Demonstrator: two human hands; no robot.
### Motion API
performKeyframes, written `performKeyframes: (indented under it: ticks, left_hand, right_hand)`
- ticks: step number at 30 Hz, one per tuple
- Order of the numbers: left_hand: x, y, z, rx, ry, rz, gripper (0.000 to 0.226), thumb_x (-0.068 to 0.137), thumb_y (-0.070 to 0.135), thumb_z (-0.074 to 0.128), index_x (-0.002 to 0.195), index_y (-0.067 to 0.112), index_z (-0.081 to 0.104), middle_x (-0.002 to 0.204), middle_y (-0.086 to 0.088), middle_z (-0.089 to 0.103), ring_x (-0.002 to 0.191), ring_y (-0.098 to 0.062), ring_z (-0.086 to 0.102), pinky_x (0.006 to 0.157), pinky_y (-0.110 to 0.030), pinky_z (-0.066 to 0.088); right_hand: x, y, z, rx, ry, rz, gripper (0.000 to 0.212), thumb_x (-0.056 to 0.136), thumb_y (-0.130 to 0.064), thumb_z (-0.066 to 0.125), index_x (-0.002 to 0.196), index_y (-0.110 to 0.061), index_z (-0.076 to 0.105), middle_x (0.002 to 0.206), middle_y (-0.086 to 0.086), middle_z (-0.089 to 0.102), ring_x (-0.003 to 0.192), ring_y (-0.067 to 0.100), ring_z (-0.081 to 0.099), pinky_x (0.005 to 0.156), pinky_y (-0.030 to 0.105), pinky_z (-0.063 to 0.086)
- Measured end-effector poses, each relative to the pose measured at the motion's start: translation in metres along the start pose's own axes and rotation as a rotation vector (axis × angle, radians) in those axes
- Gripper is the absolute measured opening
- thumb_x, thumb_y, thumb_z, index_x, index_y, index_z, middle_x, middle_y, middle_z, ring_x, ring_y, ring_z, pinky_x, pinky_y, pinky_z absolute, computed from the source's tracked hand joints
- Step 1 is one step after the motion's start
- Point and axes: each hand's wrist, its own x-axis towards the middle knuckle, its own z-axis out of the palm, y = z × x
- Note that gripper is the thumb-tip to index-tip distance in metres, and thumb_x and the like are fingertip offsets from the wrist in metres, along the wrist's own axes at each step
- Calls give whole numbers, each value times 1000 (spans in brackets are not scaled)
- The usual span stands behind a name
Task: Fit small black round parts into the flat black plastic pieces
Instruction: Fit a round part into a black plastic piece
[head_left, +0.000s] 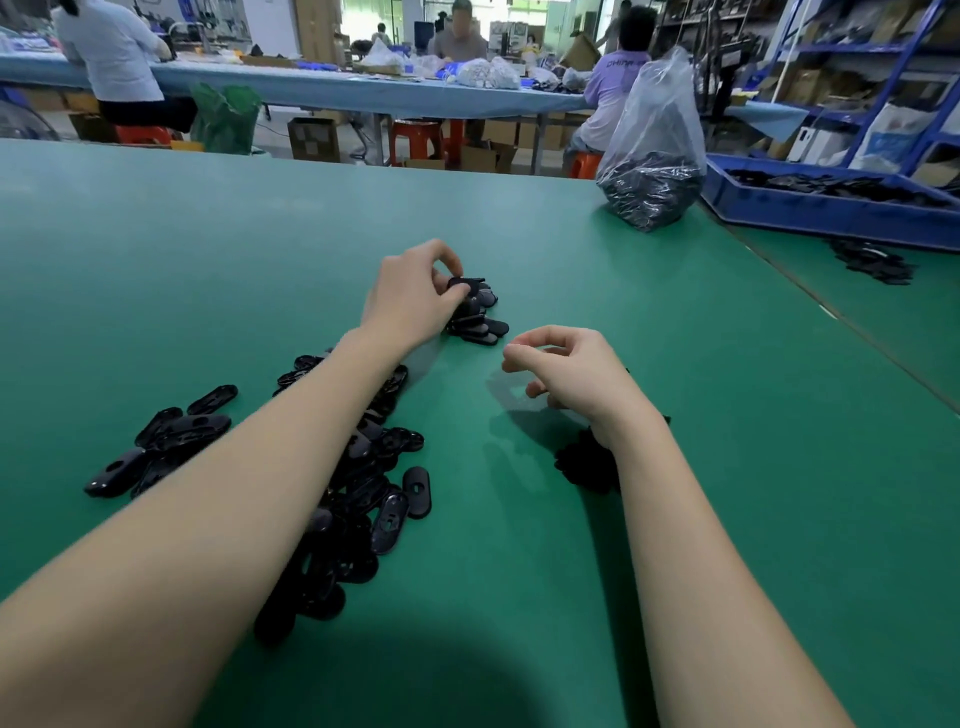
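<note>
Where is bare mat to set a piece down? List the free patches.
Free: the green mat left of the left hand, and right of the right hand. Crowded: the pile of flat pieces under the left forearm.

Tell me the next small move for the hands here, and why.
Probably let go: the left hand pinches a flat black piece right on top of the small far stack, so it looks ready to release. The right hand, fingers curled, seems to hold nothing.
</note>
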Motion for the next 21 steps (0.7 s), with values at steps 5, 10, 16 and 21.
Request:
performKeyframes:
  ticks: [5,10,16,21]
  left_hand:
    - [14,-9,10,150,-55,-97,6,90,26,66,96,26,66,96,2,70,98,-24,65,80,-31,51]
    - [3,-14,8,168,-35,-84,17,89,27,65,106,24,67,108,0,68,103,-22,61,83,-34,50]
    - [-26,-19,-12,80,-57,-114,8,88,33,68,95,29,68,96,11,69,89,-16,61,82,-29,49]
    - [-40,-28,-32,82,-152,-178,14,96,40,59,92,30,67,80,20,59,87,-13,57,70,-23,38]
  right_hand:
    - [-2,-1,-4,123,-6,-16,5,90,-28,75,86,-24,72,80,-12,76,50,2,54,49,14,39]
    - [-2,0,-4,117,-14,3,7,91,-30,73,89,-24,72,82,-12,77,52,2,55,52,17,39]
    - [-2,-2,-4,84,-27,11,9,92,-33,72,91,-24,73,82,-14,77,51,1,57,51,17,40]
    - [-2,-4,1,48,21,-24,11,92,-31,71,84,-24,72,78,-14,76,50,3,55,52,18,41]
